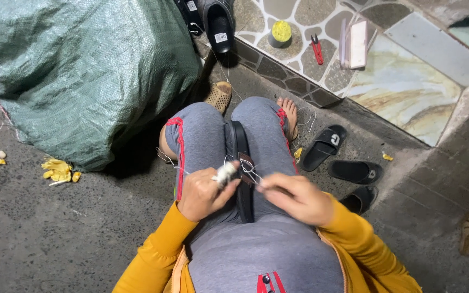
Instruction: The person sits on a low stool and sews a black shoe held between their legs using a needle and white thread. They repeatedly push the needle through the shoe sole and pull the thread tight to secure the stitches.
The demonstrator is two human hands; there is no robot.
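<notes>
Black slide sandal (240, 163) lies on the lap between both hands, long axis running away from the body. Left hand (202, 192) pinches a small white spool (226, 172) just beside it; right hand (294, 196) pinches white thread (251, 172) against the strap. More black sandals (343, 163) lie right of it

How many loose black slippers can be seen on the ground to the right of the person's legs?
3. One slipper lies beside the bare foot, one further right, one partly hidden behind the right arm.
</notes>
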